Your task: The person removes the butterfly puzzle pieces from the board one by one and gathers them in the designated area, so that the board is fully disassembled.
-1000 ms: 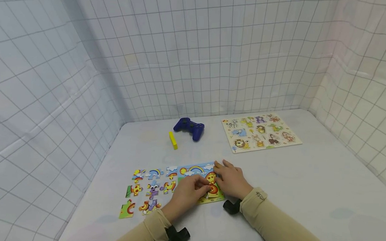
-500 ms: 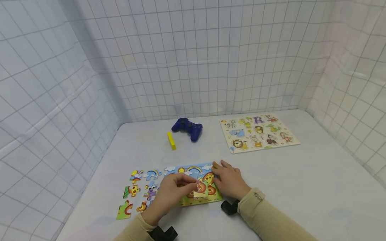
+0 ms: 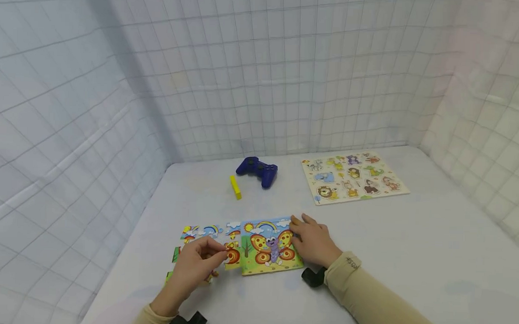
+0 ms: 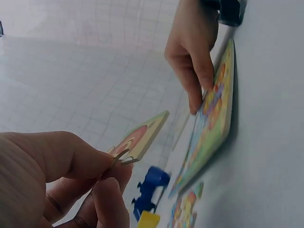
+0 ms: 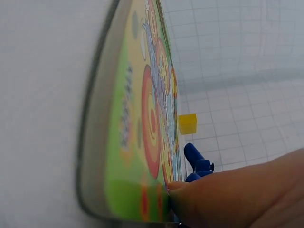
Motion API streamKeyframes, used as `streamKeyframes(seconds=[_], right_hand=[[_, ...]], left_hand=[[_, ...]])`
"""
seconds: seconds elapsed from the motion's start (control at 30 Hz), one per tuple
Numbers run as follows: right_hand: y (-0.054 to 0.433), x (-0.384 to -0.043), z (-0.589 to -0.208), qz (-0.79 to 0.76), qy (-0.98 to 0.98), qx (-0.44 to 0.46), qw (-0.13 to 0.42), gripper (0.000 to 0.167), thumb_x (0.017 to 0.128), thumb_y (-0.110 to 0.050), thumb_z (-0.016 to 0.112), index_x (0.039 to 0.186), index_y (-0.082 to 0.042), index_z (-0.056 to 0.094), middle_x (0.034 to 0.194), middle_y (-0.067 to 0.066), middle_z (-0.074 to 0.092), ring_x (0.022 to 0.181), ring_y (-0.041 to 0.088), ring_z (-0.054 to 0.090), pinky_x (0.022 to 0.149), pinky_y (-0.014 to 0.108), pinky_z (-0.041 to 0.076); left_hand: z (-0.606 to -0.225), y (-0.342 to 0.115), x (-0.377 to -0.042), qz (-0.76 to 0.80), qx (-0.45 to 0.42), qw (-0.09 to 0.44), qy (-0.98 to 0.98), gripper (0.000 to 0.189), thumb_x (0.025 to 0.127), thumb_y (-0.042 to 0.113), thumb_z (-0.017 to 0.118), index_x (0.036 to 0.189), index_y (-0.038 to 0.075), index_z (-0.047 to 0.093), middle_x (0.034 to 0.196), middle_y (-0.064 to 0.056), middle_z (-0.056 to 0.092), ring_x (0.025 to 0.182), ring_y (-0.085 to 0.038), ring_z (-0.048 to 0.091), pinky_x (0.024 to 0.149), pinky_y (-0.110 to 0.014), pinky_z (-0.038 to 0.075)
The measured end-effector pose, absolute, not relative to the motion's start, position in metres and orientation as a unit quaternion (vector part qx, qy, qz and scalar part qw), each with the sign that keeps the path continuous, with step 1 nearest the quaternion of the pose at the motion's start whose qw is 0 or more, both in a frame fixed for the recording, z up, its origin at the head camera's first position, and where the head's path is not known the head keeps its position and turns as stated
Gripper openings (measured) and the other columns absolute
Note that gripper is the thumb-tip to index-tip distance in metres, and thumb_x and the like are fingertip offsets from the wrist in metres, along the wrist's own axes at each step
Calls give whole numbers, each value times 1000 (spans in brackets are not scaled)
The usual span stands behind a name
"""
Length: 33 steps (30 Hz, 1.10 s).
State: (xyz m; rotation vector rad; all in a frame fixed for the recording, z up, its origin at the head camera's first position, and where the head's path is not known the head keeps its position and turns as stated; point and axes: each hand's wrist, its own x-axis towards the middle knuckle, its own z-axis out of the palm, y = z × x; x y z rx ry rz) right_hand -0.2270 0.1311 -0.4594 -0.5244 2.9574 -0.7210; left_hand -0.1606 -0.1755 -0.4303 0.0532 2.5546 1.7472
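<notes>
In the head view my left hand (image 3: pixel 193 264) pinches a jigsaw puzzle piece (image 3: pixel 232 259) between thumb and fingers. This piece is green with a red-orange spiral, and the left wrist view shows it tilted and raised off the table. Under and beyond that hand lie loose puzzle pieces (image 3: pixel 211 231), partly hidden by it. A butterfly puzzle board (image 3: pixel 251 264) lies flat just right of them, its picture fully in sight apart from the right edge. My right hand (image 3: pixel 314 241) rests at that edge, thumb and fingers touching the board.
Behind the board lie a yellow block (image 3: pixel 235 187) and a blue game controller (image 3: pixel 257 171). An animal puzzle board (image 3: pixel 353 177) lies at the back right of the white table (image 3: pixel 389 243). Grid-patterned cloth walls (image 3: pixel 288 77) enclose the back and sides.
My left hand has moved left, carrying the puzzle piece from over the butterfly board to over the loose pieces. The right hand stays at the board's edge.
</notes>
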Motion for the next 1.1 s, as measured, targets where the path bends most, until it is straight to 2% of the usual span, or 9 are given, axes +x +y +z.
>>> streamKeyframes(seconds=[0.13, 0.2, 0.47, 0.67, 1.1], right_hand=[[137, -230, -459, -231, 957, -174, 16, 46, 102, -25, 63, 143, -6, 60, 159, 10, 46, 153, 42, 29, 111, 70, 31], [140, -230, -459, -233, 956, -176, 13, 45, 102, -25, 63, 143, -6, 60, 159, 11, 46, 152, 43, 30, 110, 70, 31], [145, -228, -462, -234, 956, -175, 20, 46, 102, -25, 63, 143, -6, 60, 159, 11, 46, 152, 43, 30, 110, 70, 31], [147, -226, -462, -228, 958, -176, 12, 46, 102, -26, 63, 143, -5, 59, 159, 11, 46, 152, 42, 31, 109, 69, 33], [147, -229, -461, -226, 960, -167, 18, 47, 102, -26, 63, 144, -5, 59, 159, 11, 45, 152, 43, 30, 110, 69, 31]], left_hand=[[-441, -186, -162, 530, 6, 27, 848, 12, 88, 13, 81, 94, 7, 72, 85, -5, 74, 67, -18, 66, 56, -29, 53], [-446, -185, -162, 491, 13, 24, 871, 11, 87, 14, 81, 91, 9, 72, 81, -1, 73, 65, -15, 64, 55, -26, 50], [-455, -172, -160, 328, 49, -24, 943, 16, 84, 29, 86, 86, 25, 71, 75, 16, 66, 66, -1, 57, 60, -23, 45], [-457, -168, -159, 283, 64, -43, 956, 16, 86, 33, 84, 88, 26, 70, 73, 18, 64, 65, 2, 55, 59, -23, 43], [-459, -165, -163, 241, 65, -41, 968, 18, 88, 33, 82, 84, 28, 66, 72, 17, 59, 64, -3, 49, 57, -25, 40]])
